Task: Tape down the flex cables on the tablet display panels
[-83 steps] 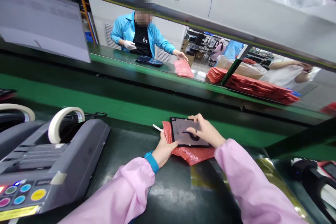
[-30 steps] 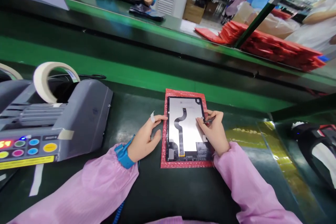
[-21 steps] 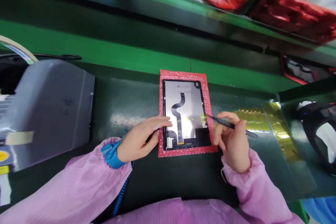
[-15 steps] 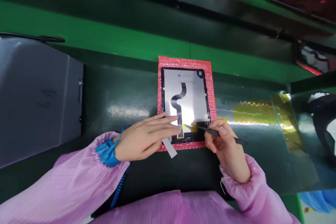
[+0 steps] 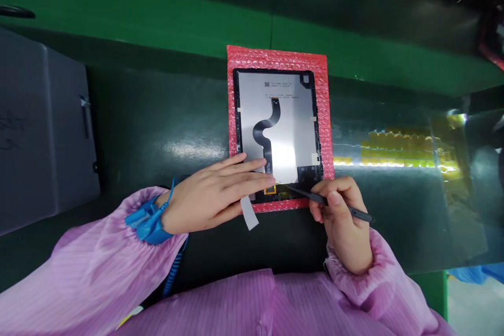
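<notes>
A tablet screen panel [image 5: 291, 126] lies back-up on a red bubble-wrap bag [image 5: 326, 94]; a black flex cable [image 5: 268, 125] snakes down its silvery back. My left hand [image 5: 214, 197] lies flat on the panel's lower left corner, fingers stretched out, with a small strip of pale tape [image 5: 248, 213] stuck at a fingertip. My right hand [image 5: 342, 220] pinches dark tweezers [image 5: 326, 201] like a pen. Their tip points at the yellow connector end [image 5: 271, 189] of the cable near the panel's lower edge.
A grey tape dispenser machine [image 5: 43, 126] stands at the left. A green conveyor belt [image 5: 157, 16] runs across behind the bag. Yellowish tape patches [image 5: 397, 149] lie on the dark mat at the right. A blue wrist strap [image 5: 146, 219] with a coiled cord circles my left wrist.
The view has tilted down onto the panel. My left hand slid from the panel's left edge onto its lower corner, and the tweezers tip moved from the right edge to the connector.
</notes>
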Demonstrator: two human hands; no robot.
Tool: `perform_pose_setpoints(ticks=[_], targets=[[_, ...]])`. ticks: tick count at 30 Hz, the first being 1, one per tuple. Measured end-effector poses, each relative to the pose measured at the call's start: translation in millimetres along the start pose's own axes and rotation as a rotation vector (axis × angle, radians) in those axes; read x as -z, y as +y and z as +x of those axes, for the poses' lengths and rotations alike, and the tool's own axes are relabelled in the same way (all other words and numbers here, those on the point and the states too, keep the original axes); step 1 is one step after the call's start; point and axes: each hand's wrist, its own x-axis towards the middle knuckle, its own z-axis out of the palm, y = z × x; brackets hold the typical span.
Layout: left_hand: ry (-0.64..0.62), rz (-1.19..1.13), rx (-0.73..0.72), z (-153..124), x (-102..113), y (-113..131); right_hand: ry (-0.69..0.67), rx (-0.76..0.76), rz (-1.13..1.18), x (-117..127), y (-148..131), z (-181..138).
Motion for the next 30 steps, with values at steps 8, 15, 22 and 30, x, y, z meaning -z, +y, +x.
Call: perform_pose_setpoints(ticks=[8, 15, 22, 30], targets=[[0.37, -0.771, 0.283, 12, -16, 27, -0.089, 0.115, 0.061, -8, -5, 1], [0.421, -1.154, 0.39, 24, -36, 35, -0.167, 0.115, 0.051, -12, -1, -5], [0.343, -0.998, 0.365, 18, -21, 25, -0.103, 0.115, 0.05, 0, -9, 3], [0.043, -0.481, 0.37, 6, 6, 27, -0.4, -0.015, -0.182, 14, -25, 17]])
